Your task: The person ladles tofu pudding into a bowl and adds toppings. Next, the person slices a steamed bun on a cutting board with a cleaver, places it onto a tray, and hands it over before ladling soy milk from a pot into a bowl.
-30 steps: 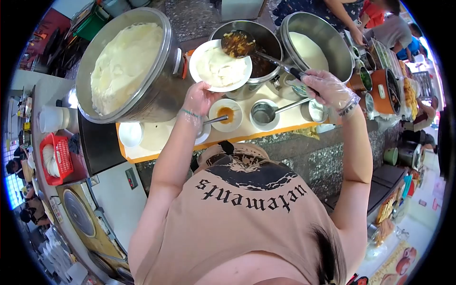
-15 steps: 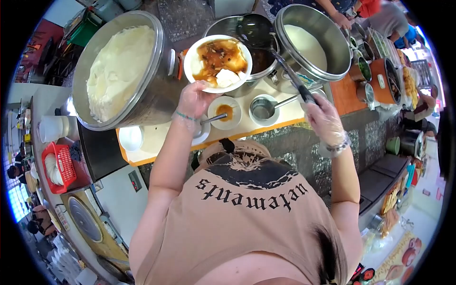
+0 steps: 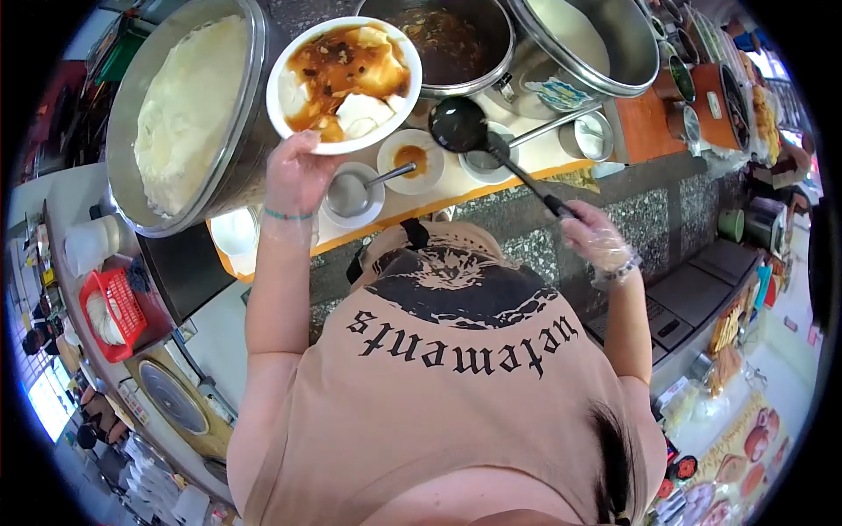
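My left hand, in a clear plastic glove, holds a white bowl by its lower rim. White curd lumps under brown sauce with dark bits fill the bowl. My right hand, gloved too, grips the black handle of a dark ladle. The ladle's head hangs over the table edge side of the sauce pot, above a small dish with a metal cup. Below the bowl are a dish with a metal scoop and a dish with brown liquid.
A large pot of white curd stands at the left. Another steel pot with pale contents is at the upper right. Beyond it are an orange-brown container and small metal pots. A red basket stands at the far left.
Brown sauce now covers much of the curd that was plain. The ladle has come out from over the pot towards me. My left hand and the bowl have moved left and nearer the camera.
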`<state>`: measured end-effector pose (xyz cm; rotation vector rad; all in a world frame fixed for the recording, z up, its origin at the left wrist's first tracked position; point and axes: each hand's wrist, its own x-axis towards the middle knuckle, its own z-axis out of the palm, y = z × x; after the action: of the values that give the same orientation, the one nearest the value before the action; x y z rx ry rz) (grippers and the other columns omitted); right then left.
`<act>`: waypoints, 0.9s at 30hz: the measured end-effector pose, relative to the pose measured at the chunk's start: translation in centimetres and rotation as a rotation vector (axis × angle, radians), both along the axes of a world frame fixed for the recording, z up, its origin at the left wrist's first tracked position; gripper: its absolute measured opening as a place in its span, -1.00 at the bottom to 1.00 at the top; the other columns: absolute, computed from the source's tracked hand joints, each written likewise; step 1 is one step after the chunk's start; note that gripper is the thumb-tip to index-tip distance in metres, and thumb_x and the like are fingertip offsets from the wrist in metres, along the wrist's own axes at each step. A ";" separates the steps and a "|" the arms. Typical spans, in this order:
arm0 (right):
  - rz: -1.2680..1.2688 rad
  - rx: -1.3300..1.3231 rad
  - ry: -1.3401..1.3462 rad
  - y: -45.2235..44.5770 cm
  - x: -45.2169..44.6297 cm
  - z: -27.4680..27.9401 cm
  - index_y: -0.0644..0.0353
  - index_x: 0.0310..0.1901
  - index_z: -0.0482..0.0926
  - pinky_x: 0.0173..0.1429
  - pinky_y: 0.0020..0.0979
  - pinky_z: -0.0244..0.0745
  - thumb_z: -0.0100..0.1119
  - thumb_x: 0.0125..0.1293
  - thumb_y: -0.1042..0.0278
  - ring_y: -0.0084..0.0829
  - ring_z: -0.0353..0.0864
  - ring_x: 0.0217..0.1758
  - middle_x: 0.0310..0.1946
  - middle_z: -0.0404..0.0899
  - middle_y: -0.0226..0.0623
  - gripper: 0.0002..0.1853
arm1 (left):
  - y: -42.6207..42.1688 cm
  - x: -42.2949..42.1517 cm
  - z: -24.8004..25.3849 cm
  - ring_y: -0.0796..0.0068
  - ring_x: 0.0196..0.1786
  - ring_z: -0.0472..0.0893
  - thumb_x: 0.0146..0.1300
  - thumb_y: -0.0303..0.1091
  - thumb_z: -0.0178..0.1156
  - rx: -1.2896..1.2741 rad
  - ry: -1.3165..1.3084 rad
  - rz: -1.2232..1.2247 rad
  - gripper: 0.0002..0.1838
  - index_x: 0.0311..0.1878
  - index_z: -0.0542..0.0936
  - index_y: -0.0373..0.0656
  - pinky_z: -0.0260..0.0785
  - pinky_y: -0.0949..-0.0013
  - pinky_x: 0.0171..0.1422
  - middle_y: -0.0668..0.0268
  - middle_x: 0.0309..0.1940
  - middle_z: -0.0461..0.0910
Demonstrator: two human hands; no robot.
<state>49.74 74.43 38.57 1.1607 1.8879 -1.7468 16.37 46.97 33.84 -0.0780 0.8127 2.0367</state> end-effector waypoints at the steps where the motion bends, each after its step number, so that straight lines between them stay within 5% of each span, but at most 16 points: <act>1: 0.020 -0.031 -0.050 -0.2 -0.1 -0.9 0.25 -0.06 0.52 -0.44 -0.63 0.25 0.11 0.29 0.33 -0.70 0.33 -0.50 -0.53 0.39 -0.56 -0.75 | -0.1 0.2 0.4 -0.04 0.32 0.35 0.05 -0.54 0.02 -0.005 -0.010 0.014 -0.27 0.38 0.12 -0.36 0.29 -0.10 0.37 -0.06 0.30 0.29; 9: 0.239 0.117 -0.145 -1.3 -2.4 -12.4 0.21 -0.09 0.55 -0.34 -0.49 0.37 0.13 0.31 0.21 -0.60 0.41 -0.46 -0.50 0.48 -0.44 -0.74 | -3.5 1.3 0.3 -0.04 0.36 0.32 -0.03 -0.56 0.05 -0.076 -0.079 0.020 -0.19 0.40 0.11 -0.29 0.24 -0.16 0.40 -0.01 0.33 0.27; 14: 0.388 0.227 -0.167 1.5 -5.6 -20.7 0.19 0.01 0.56 -0.15 -0.36 0.49 0.15 0.25 0.00 -0.38 0.60 -0.27 -0.31 0.65 -0.21 -0.55 | -3.1 2.2 1.0 -0.02 0.37 0.31 -0.02 -0.56 0.02 -0.107 -0.040 -0.025 -0.17 0.43 0.09 -0.25 0.22 -0.13 0.42 0.01 0.35 0.25; 16: 0.488 0.284 -0.165 1.8 -7.1 -23.2 0.20 -0.02 0.58 -0.11 -0.34 0.51 0.16 0.23 -0.01 -0.35 0.61 -0.25 -0.25 0.65 -0.17 -0.55 | -3.7 2.6 0.7 0.02 0.27 0.43 0.02 -0.55 0.03 -0.093 -0.067 -0.049 -0.26 0.38 0.16 -0.32 0.40 -0.01 0.31 -0.03 0.26 0.35; 18: 0.508 0.175 -0.223 2.7 -9.0 -24.4 0.24 -0.05 0.60 -0.07 -0.31 0.52 0.18 0.22 0.00 -0.29 0.64 -0.20 -0.21 0.66 -0.13 -0.55 | -3.9 2.6 0.0 0.03 0.26 0.44 0.05 -0.55 0.00 -0.090 -0.073 -0.066 -0.30 0.35 0.16 -0.40 0.36 0.01 0.34 -0.03 0.25 0.36; 20: 0.832 0.288 -0.150 6.3 -9.1 -34.7 0.24 -0.03 0.56 -0.03 -0.26 0.53 0.28 0.15 0.09 -0.21 0.65 -0.12 -0.18 0.65 -0.11 -0.55 | -4.0 2.7 -0.3 0.04 0.26 0.44 0.07 -0.56 -0.01 -0.079 -0.115 -0.086 -0.33 0.33 0.17 -0.42 0.33 0.01 0.36 -0.03 0.24 0.37; 21: 0.843 0.292 -0.144 6.4 -10.4 -32.2 0.24 -0.03 0.56 -0.03 -0.26 0.53 0.28 0.15 0.09 -0.21 0.65 -0.12 -0.18 0.65 -0.11 -0.55 | -3.7 3.0 0.0 0.04 0.26 0.44 0.07 -0.56 0.00 -0.113 -0.106 -0.075 -0.33 0.33 0.17 -0.43 0.32 0.03 0.37 -0.03 0.22 0.38; 23: 0.831 0.717 -0.257 5.2 -12.8 -23.5 0.22 -0.03 0.53 -0.04 -0.24 0.54 0.37 0.07 0.19 -0.16 0.65 -0.10 -0.18 0.65 -0.12 -0.54 | -3.5 3.2 -0.4 0.04 0.26 0.44 0.07 -0.56 0.01 -0.113 -0.120 -0.067 -0.32 0.33 0.16 -0.43 0.32 0.04 0.38 -0.03 0.23 0.38; 26: 0.662 0.801 -0.377 8.2 -13.8 -27.6 0.12 -0.04 0.47 -0.02 -0.26 0.55 0.38 0.05 0.28 -0.17 0.64 -0.08 -0.23 0.64 -0.16 -0.57 | -2.9 3.6 -0.6 0.04 0.27 0.43 0.06 -0.55 0.01 -0.102 -0.106 -0.067 -0.31 0.34 0.16 -0.42 0.32 0.05 0.38 -0.03 0.23 0.38; 27: 0.373 0.630 -0.310 9.5 -13.7 -32.4 0.10 -0.05 0.49 -0.04 -0.28 0.55 0.29 0.12 0.29 -0.20 0.63 -0.12 -0.21 0.64 -0.22 -0.65 | -3.0 3.7 -0.9 0.03 0.31 0.39 0.04 -0.55 0.01 -0.133 -0.126 -0.090 -0.28 0.36 0.14 -0.37 0.28 0.00 0.40 -0.02 0.27 0.33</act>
<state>36.06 83.89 6.16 1.0861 2.3242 -0.7436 20.06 44.01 32.98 -0.2379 0.8560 1.8725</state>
